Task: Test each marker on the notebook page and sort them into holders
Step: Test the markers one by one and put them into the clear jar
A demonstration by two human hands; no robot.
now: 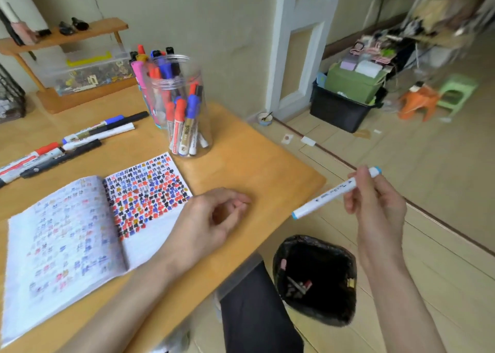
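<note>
Unreadable black print on the white marker (336, 191); rows of hash-like coloured marks on the notebook page (150, 191)

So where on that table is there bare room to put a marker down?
The widest bare wood lies right of the clear jar, between the notebook and the table edge, beyond the left hand. The back left is crowded with loose markers.

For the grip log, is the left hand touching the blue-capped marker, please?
Apart. The head view shows bare table between the left hand and the blue-capped marker, which the right hand alone holds.
</note>
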